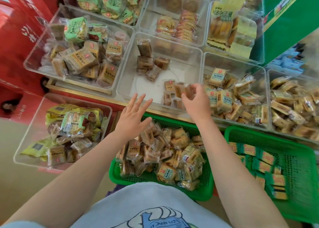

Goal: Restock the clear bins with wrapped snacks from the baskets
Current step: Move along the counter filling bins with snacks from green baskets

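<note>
While restocking proceeds:
Right hand [195, 98]: fingers pinch blurred wrapped brown snacks [183, 89] above the sparse clear plastic bin [127, 83], likely dropping them.
Left hand [133, 114]: fingers spread, empty, over the green plastic basket [198, 195].

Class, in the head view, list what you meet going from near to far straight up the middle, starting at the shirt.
Shirt → green basket → left hand → near-empty clear bin → bin of orange packs.
</note>
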Action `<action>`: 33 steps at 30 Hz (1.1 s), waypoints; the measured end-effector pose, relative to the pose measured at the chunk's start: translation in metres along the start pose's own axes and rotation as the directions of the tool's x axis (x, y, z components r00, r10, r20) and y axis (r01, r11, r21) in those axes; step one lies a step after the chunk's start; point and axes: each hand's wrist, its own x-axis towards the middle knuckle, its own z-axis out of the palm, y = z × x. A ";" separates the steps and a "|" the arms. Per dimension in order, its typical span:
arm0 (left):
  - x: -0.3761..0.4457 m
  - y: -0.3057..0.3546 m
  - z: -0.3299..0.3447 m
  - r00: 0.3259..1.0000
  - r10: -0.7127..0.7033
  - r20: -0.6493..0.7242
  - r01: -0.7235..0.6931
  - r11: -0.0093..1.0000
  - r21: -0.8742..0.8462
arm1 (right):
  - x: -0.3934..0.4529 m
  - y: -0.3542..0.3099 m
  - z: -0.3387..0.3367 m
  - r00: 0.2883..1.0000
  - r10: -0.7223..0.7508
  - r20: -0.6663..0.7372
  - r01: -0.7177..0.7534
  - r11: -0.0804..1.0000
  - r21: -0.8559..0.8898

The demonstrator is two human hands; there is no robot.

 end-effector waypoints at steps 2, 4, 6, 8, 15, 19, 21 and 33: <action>0.000 0.000 -0.003 1.000 0.005 0.018 -0.006 1.000 0.020 | 0.014 0.004 0.016 0.994 0.032 0.108 -0.007 0.975 -0.224; 0.000 -0.001 -0.007 0.999 0.014 0.032 -0.014 1.000 0.028 | 0.012 0.009 0.028 0.985 0.074 0.158 -0.026 0.957 -0.288; 0.001 -0.004 -0.010 0.999 0.030 0.030 -0.031 0.999 0.033 | -0.003 0.009 0.034 0.981 0.079 0.177 -0.036 0.971 -0.235; -0.002 -0.009 -0.013 0.999 0.034 0.014 -0.034 0.998 0.061 | -0.029 0.010 0.039 0.992 0.014 0.125 0.015 0.973 -0.230; -0.015 -0.036 -0.025 0.995 -0.021 -0.093 0.037 0.984 0.172 | -0.087 0.007 0.075 0.957 -0.018 0.289 0.095 0.962 -0.256; -0.014 -0.037 -0.025 0.997 -0.005 -0.078 0.017 0.989 0.146 | -0.086 0.010 0.115 0.884 0.143 0.445 0.008 0.947 -0.322; -0.014 -0.038 -0.026 0.998 -0.016 -0.069 0.025 0.990 0.135 | -0.088 0.014 0.129 0.862 0.203 0.465 -0.078 0.959 -0.273; -0.015 -0.039 -0.029 0.999 -0.025 -0.036 0.027 0.997 0.066 | -0.043 -0.039 0.023 0.970 0.215 0.112 -0.241 0.794 0.558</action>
